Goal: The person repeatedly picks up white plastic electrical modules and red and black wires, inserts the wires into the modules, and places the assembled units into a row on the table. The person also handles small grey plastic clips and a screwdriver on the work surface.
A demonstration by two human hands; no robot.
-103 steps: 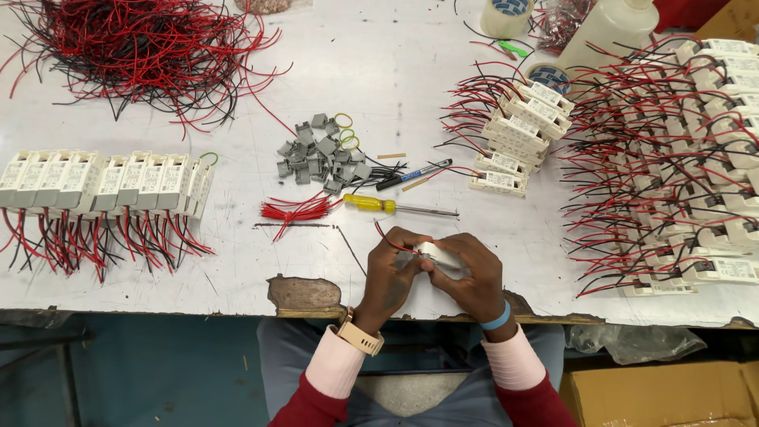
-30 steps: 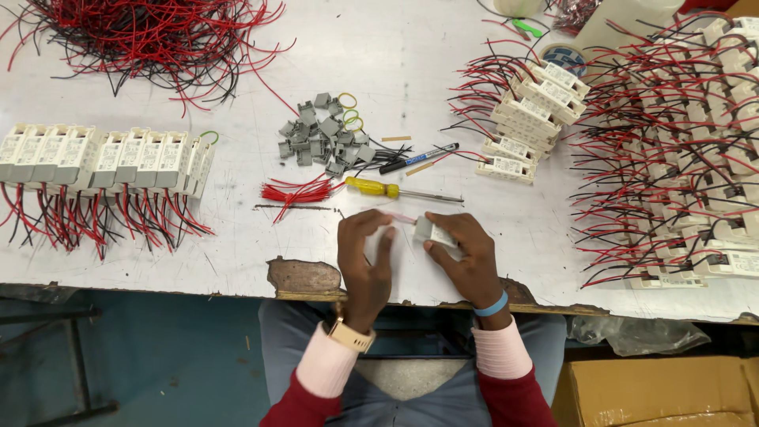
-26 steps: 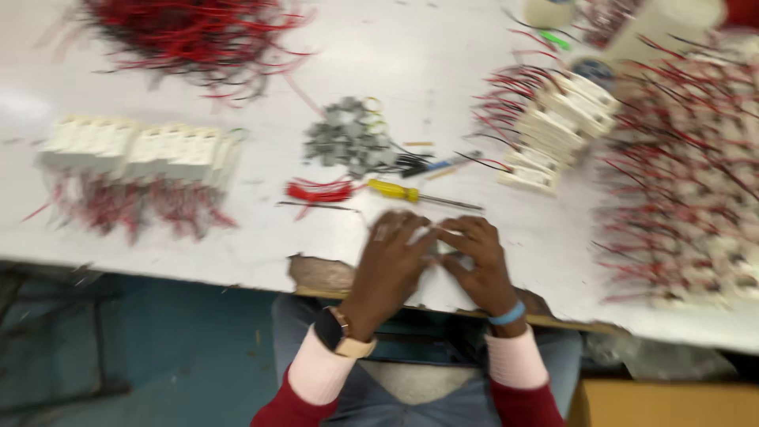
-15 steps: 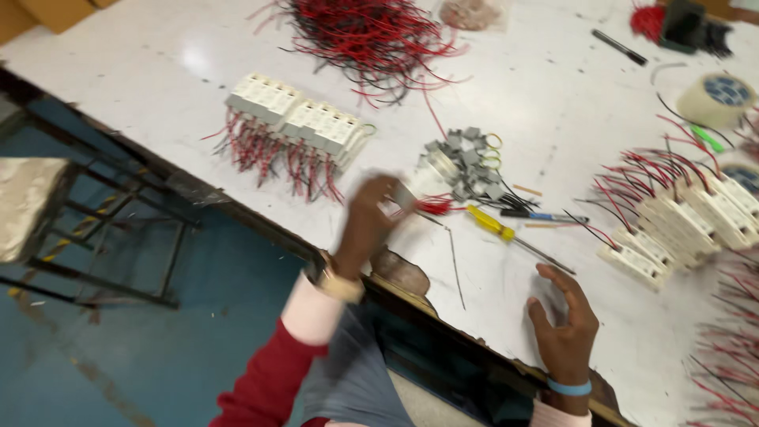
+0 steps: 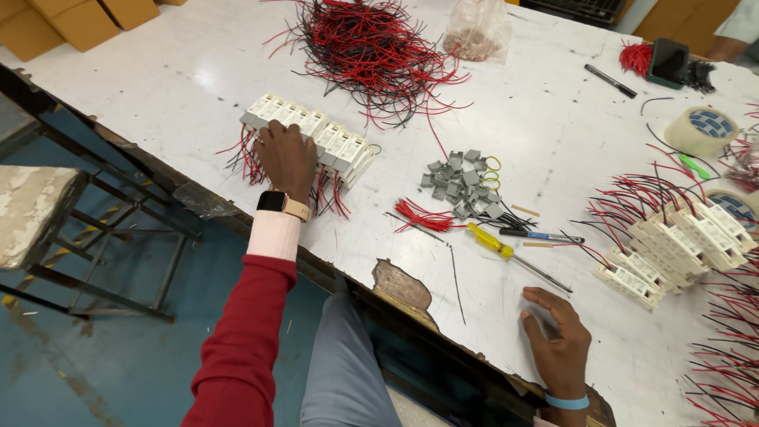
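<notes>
**left hand on the row of white units, right hand resting near the edge**

the table (image 5: 198,79) is white and scuffed, with a patch of its top chipped away to brown at the near edge. below that edge lies a blue floor, and a metal-framed stool (image 5: 47,213) stands to the left. cardboard boxes (image 5: 71,20) sit past the far left corner.

the left hand (image 5: 286,160) reaches out over the row of white units (image 5: 312,138), which lies near the left edge with red and black leads hanging toward the person. the fingers are bent down onto the row's near side, touching it; whether they grip one unit cannot be told. the right hand (image 5: 560,340) lies flat on bare tabletop close to the near edge, fingers loosely spread, holding nothing.

between the hands the surface is mostly open. a yellow screwdriver (image 5: 514,257) lies just beyond the right hand, a pen (image 5: 541,236) beside it, a small bundle of red wires (image 5: 423,217) to its left, and a heap of grey clips (image 5: 462,183) farther back. a big tangle of red and black wire (image 5: 371,51) fills the far middle, with a plastic bag (image 5: 477,30) beside it. on the right, more wired units (image 5: 672,245) crowd the edge, with tape rolls (image 5: 702,130) behind.
</notes>
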